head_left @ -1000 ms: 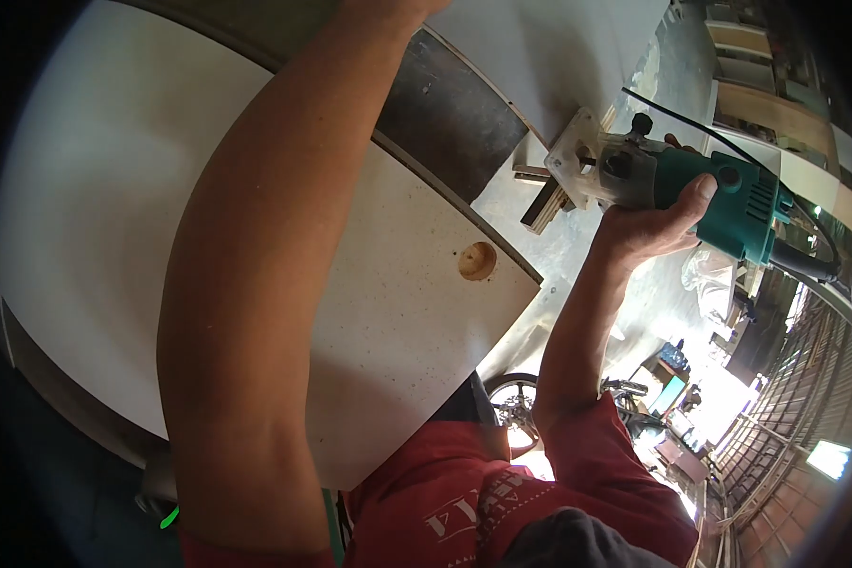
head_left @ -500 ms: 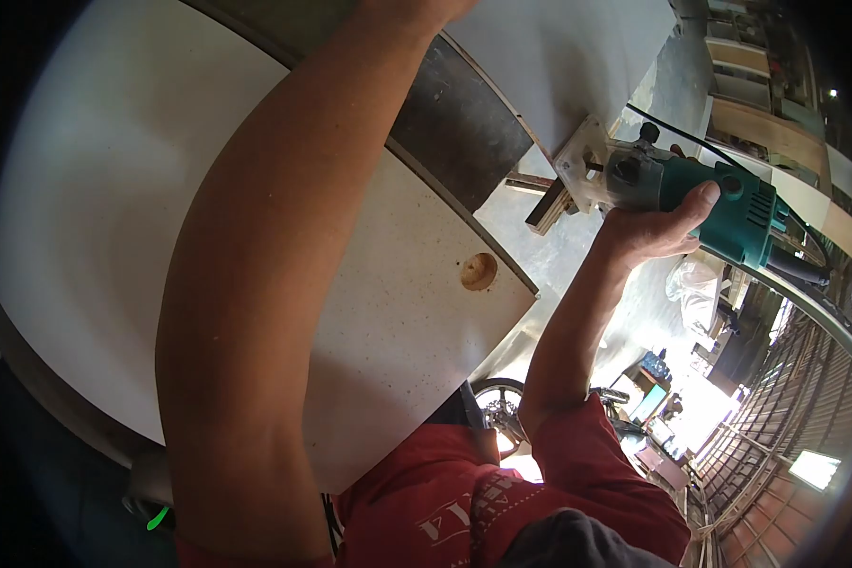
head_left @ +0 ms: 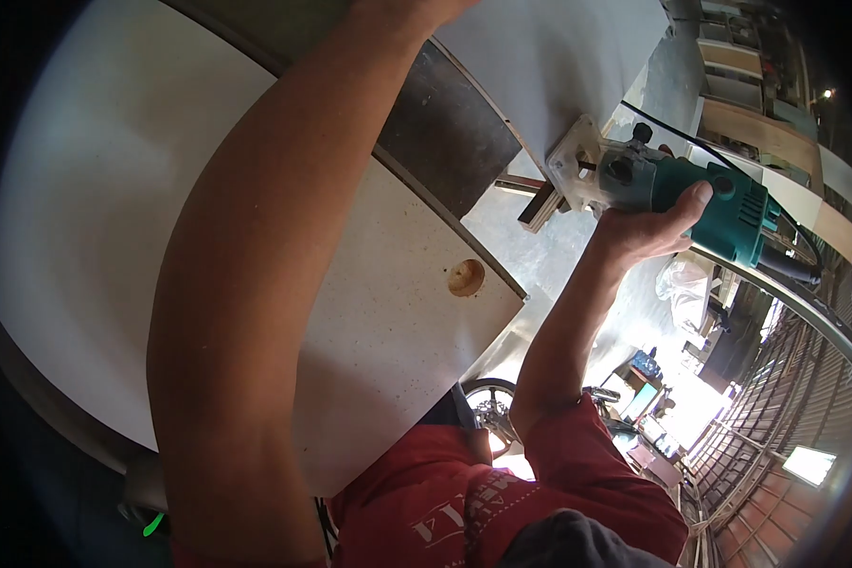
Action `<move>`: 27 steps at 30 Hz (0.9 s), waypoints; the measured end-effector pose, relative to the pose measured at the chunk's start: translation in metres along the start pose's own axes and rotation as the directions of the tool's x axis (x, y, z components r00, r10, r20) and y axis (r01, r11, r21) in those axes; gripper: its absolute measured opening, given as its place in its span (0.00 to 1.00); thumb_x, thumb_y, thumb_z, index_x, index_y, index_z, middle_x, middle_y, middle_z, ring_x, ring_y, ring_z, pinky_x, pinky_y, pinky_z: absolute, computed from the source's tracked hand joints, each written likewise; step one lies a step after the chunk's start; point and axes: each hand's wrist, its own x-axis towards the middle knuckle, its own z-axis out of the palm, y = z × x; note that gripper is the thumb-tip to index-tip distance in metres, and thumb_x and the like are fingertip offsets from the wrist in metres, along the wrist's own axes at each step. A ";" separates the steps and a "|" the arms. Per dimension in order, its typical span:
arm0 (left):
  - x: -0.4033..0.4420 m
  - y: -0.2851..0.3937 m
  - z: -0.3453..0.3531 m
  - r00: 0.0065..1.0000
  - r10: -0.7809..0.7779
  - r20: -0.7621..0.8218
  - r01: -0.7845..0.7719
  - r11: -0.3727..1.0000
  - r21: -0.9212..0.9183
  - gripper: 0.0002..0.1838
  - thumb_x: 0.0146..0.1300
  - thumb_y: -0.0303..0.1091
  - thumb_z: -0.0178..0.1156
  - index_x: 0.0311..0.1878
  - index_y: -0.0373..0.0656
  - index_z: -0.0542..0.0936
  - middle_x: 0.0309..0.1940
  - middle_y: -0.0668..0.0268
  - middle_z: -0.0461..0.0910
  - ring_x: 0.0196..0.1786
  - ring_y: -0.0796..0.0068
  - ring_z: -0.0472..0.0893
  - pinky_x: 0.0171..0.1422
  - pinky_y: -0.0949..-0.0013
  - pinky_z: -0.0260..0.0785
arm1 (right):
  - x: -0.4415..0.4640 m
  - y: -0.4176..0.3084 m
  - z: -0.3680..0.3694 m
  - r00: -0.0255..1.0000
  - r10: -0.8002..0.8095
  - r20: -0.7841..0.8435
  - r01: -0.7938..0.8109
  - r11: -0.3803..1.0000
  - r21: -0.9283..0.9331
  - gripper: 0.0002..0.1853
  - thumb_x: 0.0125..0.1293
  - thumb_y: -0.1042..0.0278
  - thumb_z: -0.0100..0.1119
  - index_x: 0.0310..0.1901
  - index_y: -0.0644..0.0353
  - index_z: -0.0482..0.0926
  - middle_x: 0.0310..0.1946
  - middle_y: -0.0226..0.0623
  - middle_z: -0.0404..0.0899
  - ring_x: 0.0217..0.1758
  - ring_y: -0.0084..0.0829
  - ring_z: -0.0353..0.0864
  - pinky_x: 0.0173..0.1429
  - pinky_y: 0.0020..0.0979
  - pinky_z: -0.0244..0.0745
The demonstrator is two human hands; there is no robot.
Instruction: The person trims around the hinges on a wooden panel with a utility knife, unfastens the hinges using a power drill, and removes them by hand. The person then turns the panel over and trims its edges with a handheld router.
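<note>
My right hand (head_left: 658,227) is wrapped round a green and black trim router (head_left: 696,204), its thumb lying along the body. The router lies sideways in the view, its clear square base (head_left: 575,166) facing left beside the edge of a pale panel (head_left: 530,57). Only the wrist end of my left hand (head_left: 431,9) shows at the top edge; its fingers are out of the frame. My left forearm crosses above a white board (head_left: 379,350), which has a round hole (head_left: 465,277) near its corner, with dust specks around it.
A dark surface (head_left: 454,123) shows between board and panel. Short wooden pieces (head_left: 540,206) are below the router base. A black cable (head_left: 672,123) runs behind the router. Boards are stacked (head_left: 767,133) at the upper right. A motorcycle wheel (head_left: 490,402) and a lamp (head_left: 809,465) are farther off.
The view has shifted slightly, so the board's hole sits a little lower and farther left. My right hand keeps its hold on the router, and my left arm stays over the board.
</note>
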 end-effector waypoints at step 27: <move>0.041 0.011 -0.002 0.999 -0.001 -0.034 0.000 0.999 -0.035 0.31 0.73 0.54 0.51 0.70 0.45 0.76 0.71 0.53 0.70 0.77 0.53 0.64 0.82 0.32 0.46 | -0.004 -0.014 0.005 0.999 0.051 0.018 -0.048 0.990 -0.131 0.41 0.64 0.39 0.63 0.61 0.72 0.70 0.47 0.54 0.80 0.52 0.46 0.86 0.56 0.46 0.88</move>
